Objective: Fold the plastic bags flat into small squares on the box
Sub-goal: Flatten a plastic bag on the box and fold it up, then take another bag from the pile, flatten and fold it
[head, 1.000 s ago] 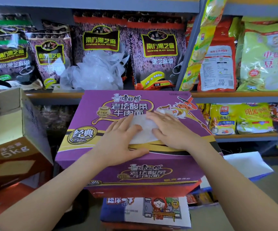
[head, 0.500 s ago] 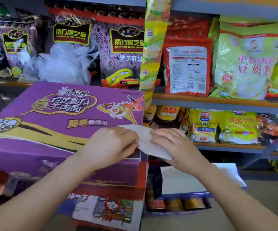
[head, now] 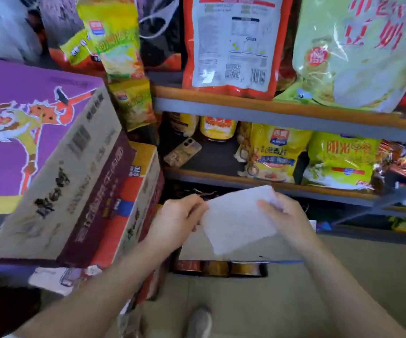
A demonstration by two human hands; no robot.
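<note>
Shop shelves [head: 282, 113] behind, folded bag [head: 239, 219] — between left hand [head: 176, 219], right hand [head: 283, 215]

Lighting: bright, even | Shadows: soft | Blur: motion smear throughout | Distortion: wide-angle bending noted at edges

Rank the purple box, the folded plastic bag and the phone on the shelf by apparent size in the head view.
1. purple box, largest, though also nearest.
2. folded plastic bag.
3. phone, smallest, but farther back, so true size is unsure.
</note>
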